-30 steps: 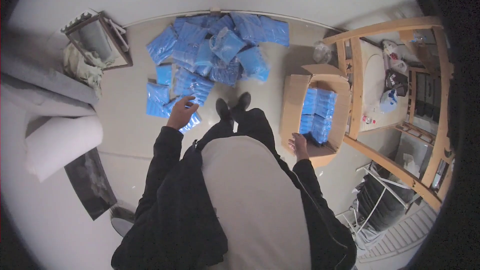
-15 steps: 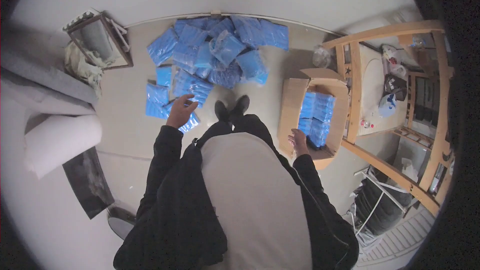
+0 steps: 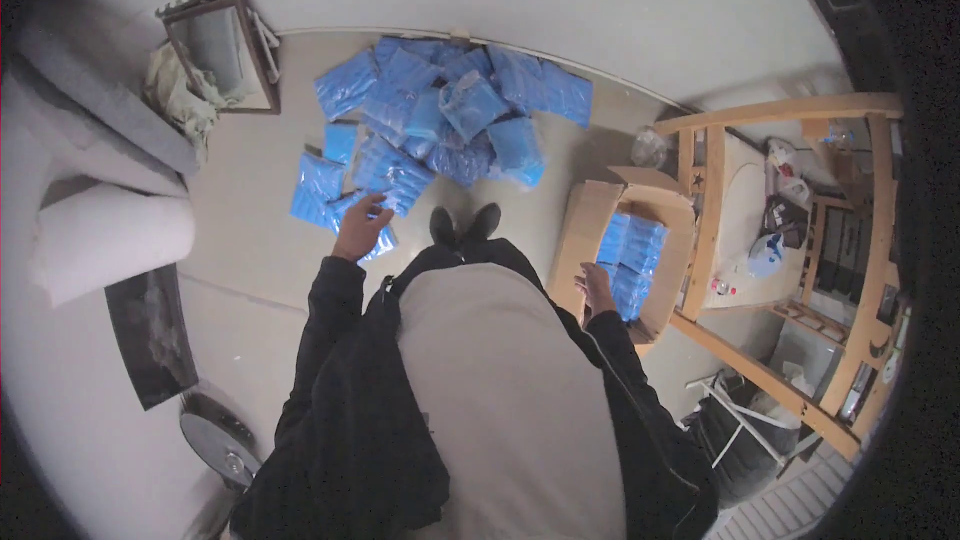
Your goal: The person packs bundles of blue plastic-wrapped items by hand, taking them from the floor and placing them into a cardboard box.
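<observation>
Blue packs [image 3: 455,110] lie heaped on the floor [image 3: 240,230] by the wall; more fill the box [image 3: 590,230]. Left hand [image 3: 358,228], fingers spread, hovers over 1 pack [image 3: 372,240]. Right hand [image 3: 597,289] seems loosely open at the box's edge.

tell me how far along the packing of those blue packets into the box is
Done: several blue packets already stand in the cardboard box. In hand: the left hand reaches over the floor pile, holding nothing; the right hand is at the box. Left: most of the pile looks unpacked.
</observation>
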